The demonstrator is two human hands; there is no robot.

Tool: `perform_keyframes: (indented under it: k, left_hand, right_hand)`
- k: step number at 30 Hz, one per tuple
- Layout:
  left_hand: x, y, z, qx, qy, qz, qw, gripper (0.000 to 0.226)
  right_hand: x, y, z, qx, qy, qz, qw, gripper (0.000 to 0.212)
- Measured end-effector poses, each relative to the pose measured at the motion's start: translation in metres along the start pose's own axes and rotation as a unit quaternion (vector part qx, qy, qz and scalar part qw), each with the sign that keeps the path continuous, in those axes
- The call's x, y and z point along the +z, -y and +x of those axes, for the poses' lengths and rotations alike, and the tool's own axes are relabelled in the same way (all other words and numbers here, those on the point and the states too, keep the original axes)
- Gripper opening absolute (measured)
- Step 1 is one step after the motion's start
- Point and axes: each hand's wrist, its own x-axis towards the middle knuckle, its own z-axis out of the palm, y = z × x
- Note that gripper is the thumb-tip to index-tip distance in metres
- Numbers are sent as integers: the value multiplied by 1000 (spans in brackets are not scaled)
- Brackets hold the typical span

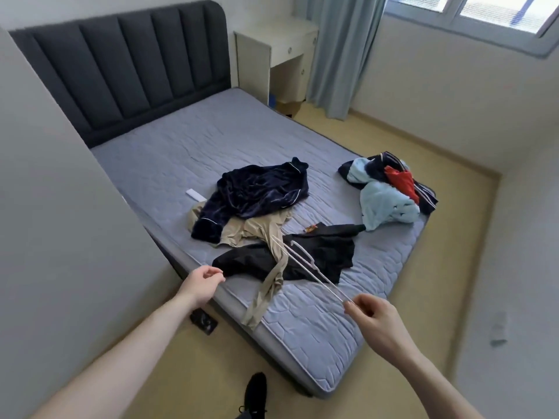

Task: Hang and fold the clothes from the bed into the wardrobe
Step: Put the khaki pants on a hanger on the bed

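Right hand (pixel 370 313) pinches thin (probably wire) hanger (pixel 305 269).

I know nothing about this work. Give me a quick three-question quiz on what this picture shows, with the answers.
1. True or false: the right hand pinches a white hanger.
2. Which garment lies on top of the beige garment? A) dark blue velvet jacket B) light blue garment C) red garment
3. Fill in: the left hand holds ____.

Key: 1 true; 2 A; 3 nothing, its fingers loosely curled near the edge of the bed.
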Motion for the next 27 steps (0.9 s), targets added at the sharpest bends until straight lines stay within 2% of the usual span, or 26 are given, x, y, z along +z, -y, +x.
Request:
perform_keyframes:
  k: [6,10,18,27]
  left_hand:
    - [63,-49,74,-12,84,137,987,2]
    - [96,-64,107,-22,114,210,971,8]
    - [167,-69,184,-45,93,294,950,20]
    - [284,-8,309,-95,89,292,947,30]
  right_hand:
    - [-23,-22,63,69,-53,18,996,37]
    - [-34,-45,105,109,-47,22,993,36]
    - [-25,-113,223,143,12,20,989,25]
    - [29,-212,354,160,60,14,985,27]
